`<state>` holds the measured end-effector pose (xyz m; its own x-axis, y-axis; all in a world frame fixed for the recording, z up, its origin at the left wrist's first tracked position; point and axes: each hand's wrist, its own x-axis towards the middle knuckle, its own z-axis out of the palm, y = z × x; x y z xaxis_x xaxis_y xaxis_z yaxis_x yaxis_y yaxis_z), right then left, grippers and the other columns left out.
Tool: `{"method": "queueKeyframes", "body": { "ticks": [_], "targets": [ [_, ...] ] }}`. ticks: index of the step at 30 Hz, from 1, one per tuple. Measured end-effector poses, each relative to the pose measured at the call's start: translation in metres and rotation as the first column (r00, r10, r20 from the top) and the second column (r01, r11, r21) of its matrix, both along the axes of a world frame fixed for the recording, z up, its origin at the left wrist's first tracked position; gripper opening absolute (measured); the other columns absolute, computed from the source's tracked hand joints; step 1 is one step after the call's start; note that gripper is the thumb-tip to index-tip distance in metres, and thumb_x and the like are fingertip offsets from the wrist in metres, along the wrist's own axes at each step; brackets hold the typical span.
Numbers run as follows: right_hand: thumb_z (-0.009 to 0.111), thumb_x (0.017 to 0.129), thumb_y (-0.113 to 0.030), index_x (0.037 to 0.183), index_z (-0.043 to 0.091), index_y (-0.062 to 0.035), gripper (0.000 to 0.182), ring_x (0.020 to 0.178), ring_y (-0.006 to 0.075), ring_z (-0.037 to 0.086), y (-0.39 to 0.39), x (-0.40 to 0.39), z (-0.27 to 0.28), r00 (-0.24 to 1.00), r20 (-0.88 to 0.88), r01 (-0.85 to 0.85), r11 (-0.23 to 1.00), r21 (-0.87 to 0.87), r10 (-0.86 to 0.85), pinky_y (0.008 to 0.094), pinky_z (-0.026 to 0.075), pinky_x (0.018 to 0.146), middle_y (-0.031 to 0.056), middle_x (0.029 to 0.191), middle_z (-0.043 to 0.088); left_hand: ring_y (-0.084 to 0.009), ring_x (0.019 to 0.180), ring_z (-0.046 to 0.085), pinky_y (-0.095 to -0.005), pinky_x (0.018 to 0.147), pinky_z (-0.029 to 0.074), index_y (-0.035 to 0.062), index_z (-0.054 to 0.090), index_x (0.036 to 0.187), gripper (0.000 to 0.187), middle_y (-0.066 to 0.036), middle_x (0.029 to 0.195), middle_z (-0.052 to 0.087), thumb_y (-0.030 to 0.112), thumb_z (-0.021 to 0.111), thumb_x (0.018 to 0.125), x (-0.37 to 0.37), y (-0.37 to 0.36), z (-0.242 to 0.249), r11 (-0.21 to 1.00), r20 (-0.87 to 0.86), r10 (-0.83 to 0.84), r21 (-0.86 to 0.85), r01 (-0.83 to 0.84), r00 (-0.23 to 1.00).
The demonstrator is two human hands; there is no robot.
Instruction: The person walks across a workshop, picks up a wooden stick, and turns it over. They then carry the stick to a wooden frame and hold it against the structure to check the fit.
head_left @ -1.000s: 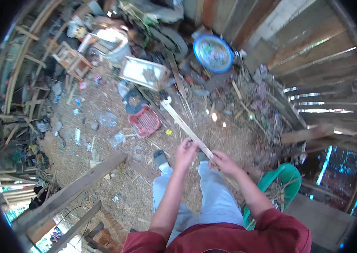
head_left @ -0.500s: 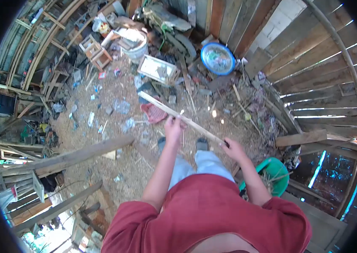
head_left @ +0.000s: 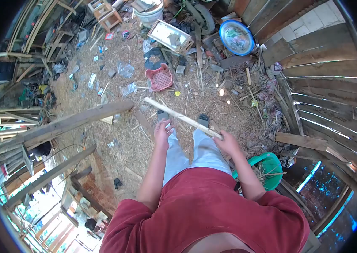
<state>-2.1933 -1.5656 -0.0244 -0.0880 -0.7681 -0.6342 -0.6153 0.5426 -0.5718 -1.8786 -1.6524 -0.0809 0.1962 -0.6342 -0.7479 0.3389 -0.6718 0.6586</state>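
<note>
A pale, narrow wooden stick (head_left: 181, 117) slants across in front of my legs, its far end up to the left. My right hand (head_left: 228, 143) is closed round the stick's near end. Just below the stick's middle is my left hand (head_left: 162, 131), off the wood, with its fingers loosely bent and apart and nothing visible in them. On the ground beyond the stick lies a pink plastic basket (head_left: 160, 77).
A long beam (head_left: 64, 124) juts in from the left. A green plastic tub (head_left: 271, 168) with dry stalks stands by my right arm. Farther off are a blue-rimmed basin (head_left: 236, 37) and a white-framed box (head_left: 170, 36). Litter covers the dirt floor; a plank wall (head_left: 322, 74) rises at right.
My left hand has let go of the stick and moved down and left. The right hand still holds the stick, slightly lower. The view has tilted down, and a dark object at my right hand no longer shows.
</note>
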Motion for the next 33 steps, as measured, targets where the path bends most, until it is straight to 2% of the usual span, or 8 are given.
{"method": "queueKeyframes", "body": {
  "ticks": [4,7,16,19,23,26,30,33],
  "targets": [
    [0.066,0.093,-0.037,0.124,0.069,-0.0061,0.044,0.108,0.0448,0.069,0.011,-0.007,-0.047,0.98,-0.197,0.044,0.976,0.211,-0.002,0.0521,0.055,0.093,0.0249,0.114,0.073,-0.0239,0.104,0.068,-0.0402,0.086,0.058,0.0031,0.052,0.142,0.044,-0.015,0.138,0.065,0.031,0.051,0.108,0.044,0.025,-0.019,0.997,-0.012,0.005,0.075,-0.004,1.0],
    [0.064,0.094,-0.033,0.127,0.067,-0.0042,0.044,0.111,0.0448,0.068,0.035,-0.023,-0.077,0.932,-0.354,0.151,0.973,0.176,-0.081,0.0519,0.054,0.095,0.0262,0.117,0.072,-0.026,0.106,0.069,-0.0396,0.086,0.056,0.0028,0.05,0.147,0.048,-0.017,0.141,0.064,0.03,0.049,0.108,0.056,0.032,-0.015,0.993,0.001,0.094,0.074,-0.094,0.996],
    [0.059,0.099,-0.042,0.127,0.067,-0.0006,0.051,0.113,0.0463,0.067,0.017,-0.029,-0.062,0.898,-0.36,0.32,0.937,0.138,-0.253,0.051,0.053,0.096,0.029,0.115,0.071,-0.0309,0.118,0.064,-0.0437,0.099,0.053,0.001,0.047,0.148,0.056,-0.017,0.144,0.06,0.036,0.057,0.106,0.053,0.023,-0.027,0.995,-0.086,0.037,0.091,-0.029,0.996],
    [0.053,0.099,-0.057,0.126,0.067,-0.0029,0.062,0.115,0.0484,0.066,0.001,-0.008,-0.047,0.915,-0.32,0.286,0.955,0.082,-0.247,0.0528,0.052,0.099,0.0284,0.119,0.071,-0.0302,0.122,0.064,-0.0422,0.1,0.051,0.0031,0.047,0.149,0.059,-0.016,0.147,0.059,0.041,0.057,0.105,0.031,0.014,-0.034,0.988,-0.109,-0.113,0.095,0.124,0.988],
    [0.051,0.102,-0.054,0.122,0.068,-0.0075,0.053,0.108,0.0457,0.068,0.003,0.033,-0.08,0.946,-0.09,0.318,0.947,0.054,-0.313,0.0514,0.052,0.092,0.0253,0.113,0.072,-0.0244,0.12,0.065,-0.0423,0.102,0.05,0.0072,0.051,0.149,0.05,-0.016,0.148,0.059,0.037,0.052,0.109,-0.008,0.006,-0.043,0.939,-0.188,-0.332,0.022,0.342,0.924],
    [0.05,0.106,-0.049,0.12,0.067,-0.0097,0.045,0.103,0.0434,0.069,-0.019,0.068,-0.08,0.964,0.033,0.259,0.96,0.11,-0.264,0.0498,0.052,0.088,0.0238,0.108,0.071,-0.0209,0.114,0.066,-0.0385,0.099,0.053,0.0067,0.055,0.144,0.043,-0.013,0.137,0.065,0.034,0.05,0.111,-0.033,0.008,-0.059,0.939,-0.165,-0.344,-0.057,0.34,0.924],
    [0.049,0.108,-0.048,0.118,0.067,-0.0091,0.044,0.1,0.038,0.07,-0.034,0.106,-0.131,0.972,0.146,0.167,0.977,0.131,-0.186,0.047,0.052,0.085,0.0216,0.104,0.071,-0.0154,0.101,0.065,-0.0314,0.089,0.055,0.0062,0.058,0.129,0.031,-0.005,0.11,0.066,0.031,0.053,0.111,-0.031,0.005,-0.113,0.989,-0.232,-0.137,0.022,0.146,0.963],
    [0.047,0.109,-0.049,0.115,0.066,-0.006,0.047,0.096,0.0307,0.071,-0.038,0.136,-0.18,0.931,0.293,0.185,0.974,0.132,-0.216,0.0448,0.052,0.084,0.0176,0.1,0.072,-0.0147,0.096,0.064,-0.0322,0.086,0.055,0.0064,0.058,0.125,0.027,-0.004,0.106,0.065,0.029,0.054,0.111,-0.015,-0.001,-0.175,0.99,-0.039,-0.068,-0.123,0.063,0.997]
  ]
}}
